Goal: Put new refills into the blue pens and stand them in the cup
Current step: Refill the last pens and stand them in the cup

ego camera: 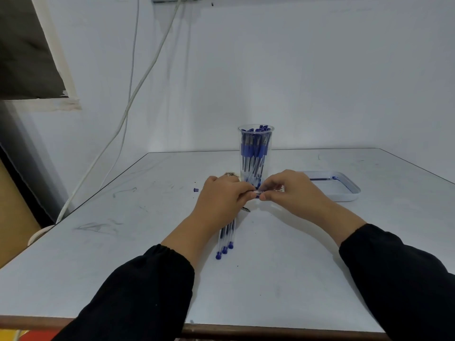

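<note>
- head view: both hands meet just in front of the cup (256,153), which is already packed w/ blue pens. Left hand (221,198) and right hand (290,190) both have fingertips pinched on one short pen piece (257,193) between them (can't tell which part).
- three more pens (225,238) lie under the left wrist, so a dragged sleeve could roll them.
- risk imo: knuckles sit near the cup, a jerk could tip it.
- tray (344,193) at right holds one refill (322,179).
</note>
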Demonstrator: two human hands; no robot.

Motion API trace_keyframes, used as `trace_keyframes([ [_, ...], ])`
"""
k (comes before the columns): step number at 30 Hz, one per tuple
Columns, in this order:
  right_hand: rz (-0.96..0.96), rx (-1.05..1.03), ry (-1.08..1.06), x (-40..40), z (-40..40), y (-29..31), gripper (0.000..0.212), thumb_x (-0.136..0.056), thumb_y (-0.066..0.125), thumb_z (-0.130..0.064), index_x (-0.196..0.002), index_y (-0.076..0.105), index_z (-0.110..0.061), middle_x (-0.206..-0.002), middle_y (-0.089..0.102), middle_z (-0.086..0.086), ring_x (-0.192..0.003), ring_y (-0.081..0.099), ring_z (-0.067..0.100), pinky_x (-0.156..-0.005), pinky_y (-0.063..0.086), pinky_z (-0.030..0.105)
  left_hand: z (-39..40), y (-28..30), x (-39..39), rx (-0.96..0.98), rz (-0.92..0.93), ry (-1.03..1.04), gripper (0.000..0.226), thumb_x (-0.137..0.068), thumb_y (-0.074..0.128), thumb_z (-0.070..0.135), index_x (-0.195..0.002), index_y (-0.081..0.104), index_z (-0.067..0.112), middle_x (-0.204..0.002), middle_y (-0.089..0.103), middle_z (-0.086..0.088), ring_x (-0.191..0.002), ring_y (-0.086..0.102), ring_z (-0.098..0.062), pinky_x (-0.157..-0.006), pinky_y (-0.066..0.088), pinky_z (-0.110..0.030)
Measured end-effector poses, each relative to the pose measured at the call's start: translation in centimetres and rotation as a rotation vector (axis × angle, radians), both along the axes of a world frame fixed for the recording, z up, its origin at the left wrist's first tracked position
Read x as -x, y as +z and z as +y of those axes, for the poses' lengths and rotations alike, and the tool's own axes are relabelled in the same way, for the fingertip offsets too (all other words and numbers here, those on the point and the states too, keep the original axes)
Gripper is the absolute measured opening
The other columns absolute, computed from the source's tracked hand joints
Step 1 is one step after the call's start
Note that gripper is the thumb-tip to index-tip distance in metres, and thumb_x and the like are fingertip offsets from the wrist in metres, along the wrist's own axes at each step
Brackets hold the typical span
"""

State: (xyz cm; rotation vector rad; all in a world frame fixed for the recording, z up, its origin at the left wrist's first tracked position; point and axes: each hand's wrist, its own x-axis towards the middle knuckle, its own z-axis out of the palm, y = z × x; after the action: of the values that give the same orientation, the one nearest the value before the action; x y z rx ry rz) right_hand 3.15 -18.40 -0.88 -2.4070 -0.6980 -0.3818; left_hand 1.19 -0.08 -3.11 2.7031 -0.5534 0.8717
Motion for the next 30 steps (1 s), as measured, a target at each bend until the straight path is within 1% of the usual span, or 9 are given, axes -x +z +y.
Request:
trace_keyframes([
  [2, 0.011, -0.013, 0.004, 0.1, -0.1, 0.1, 0.012, -0.080, 0.074, -0.029, -0.092, 0.075, -0.026, -0.075, 0.056, -0.021, -0.078, 0.052, -0.001, -0.070, 0.036, 0.015, -0.2, 0.0, 0.1, 0.037, 0.040, -0.041, 0.024, -0.093, 0.051, 0.038, -0.105, 0.068, 0.025, -0.088, 0.065, 0.003, -0.087, 0.056, -0.015, -0.070, 0.039, -0.029],
  [4, 0.026, -0.022, 0.009, 0.2, -0.2, 0.1, 0.012, -0.080, 0.075, -0.028, -0.092, 0.076, -0.025, -0.074, 0.056, -0.022, -0.078, 0.051, -0.005, -0.070, 0.035, 0.010, -0.3, 0.0, 0.3, 0.045, 0.071, -0.046, 0.024, -0.094, 0.050, 0.038, -0.104, 0.067, 0.026, -0.088, 0.063, 0.005, -0.084, 0.055, -0.013, -0.065, 0.041, -0.028],
  [6, 0.053, -0.050, 0.016, 0.4, -0.2, 0.2, 0.011, -0.080, 0.075, -0.026, -0.091, 0.076, -0.025, -0.075, 0.057, -0.021, -0.078, 0.052, -0.006, -0.070, 0.035, 0.010, -0.4, 0.2, 0.4, 0.033, 0.076, -0.025, 0.023, -0.094, 0.048, 0.040, -0.101, 0.067, 0.029, -0.081, 0.059, 0.009, -0.077, 0.052, -0.010, -0.059, 0.036, -0.024],
  [9, 0.080, -0.074, 0.018, 0.5, -0.2, 0.4, 0.010, -0.079, 0.075, -0.025, -0.090, 0.076, -0.025, -0.075, 0.058, -0.020, -0.080, 0.054, -0.005, -0.071, 0.037, 0.011, -0.4, 0.6, 0.7, -0.012, 0.085, 0.005, 0.024, -0.095, 0.045, 0.042, -0.088, 0.066, 0.031, -0.068, 0.049, 0.010, -0.068, 0.046, -0.008, -0.050, 0.025, -0.021],
  [11, 0.088, -0.081, 0.017, 0.6, -0.2, 0.4, 0.010, -0.079, 0.075, -0.024, -0.089, 0.076, -0.025, -0.076, 0.059, -0.020, -0.081, 0.054, -0.004, -0.072, 0.038, 0.011, -0.4, 0.6, 0.8, -0.024, 0.094, 0.012, 0.027, -0.095, 0.044, 0.044, -0.082, 0.063, 0.030, -0.066, 0.050, 0.008, -0.067, 0.047, -0.009, -0.048, 0.024, -0.023],
  [17, 0.087, -0.081, 0.025, 0.6, -0.4, 0.4, 0.009, -0.080, 0.075, -0.022, -0.088, 0.076, -0.025, -0.075, 0.059, -0.018, -0.080, 0.054, -0.005, -0.072, 0.037, 0.011, -0.5, 0.7, 0.8, -0.059, 0.096, 0.045, 0.033, -0.095, 0.040, 0.049, -0.090, 0.065, 0.028, -0.074, 0.059, 0.004, -0.071, 0.053, -0.011, -0.057, 0.039, -0.029],
  [23, 0.103, -0.134, 0.017, 0.5, -0.5, 0.4, 0.011, -0.077, 0.078, -0.022, -0.087, 0.076, -0.025, -0.076, 0.060, -0.018, -0.080, 0.055, -0.004, -0.070, 0.037, 0.010, 0.0, 0.7, 0.7, -0.054, 0.024, 0.039, 0.028, -0.092, 0.042, 0.055, -0.095, 0.064, 0.038, -0.064, 0.052, 0.006, -0.063, 0.051, -0.013, -0.048, 0.028, -0.024],
  [27, 0.092, -0.121, 0.011, -0.1, -0.8, 0.1, 0.012, -0.080, 0.076, -0.024, -0.092, 0.076, -0.025, -0.076, 0.058, -0.020, -0.082, 0.055, -0.004, -0.074, 0.038, 0.012, 0.2, 0.6, 0.5, -0.022, 0.055, 0.027, 0.033, -0.092, 0.041, 0.054, -0.116, 0.061, 0.044, -0.077, 0.060, 0.008, -0.075, 0.057, -0.013, -0.059, 0.040, -0.027],
  [30, 0.030, 0.023, -0.047, -1.0, -1.2, -0.4, 0.012, -0.084, 0.071, -0.031, -0.095, 0.074, -0.028, -0.085, 0.060, -0.019, -0.094, 0.052, 0.005, -0.085, 0.036, 0.025, 0.4, 0.7, 0.4, 0.012, 0.095, 0.065, 0.035, -0.098, 0.037, 0.045, -0.128, 0.053, 0.037, -0.102, 0.065, 0.006, -0.096, 0.057, -0.015, -0.072, 0.046, -0.030],
])
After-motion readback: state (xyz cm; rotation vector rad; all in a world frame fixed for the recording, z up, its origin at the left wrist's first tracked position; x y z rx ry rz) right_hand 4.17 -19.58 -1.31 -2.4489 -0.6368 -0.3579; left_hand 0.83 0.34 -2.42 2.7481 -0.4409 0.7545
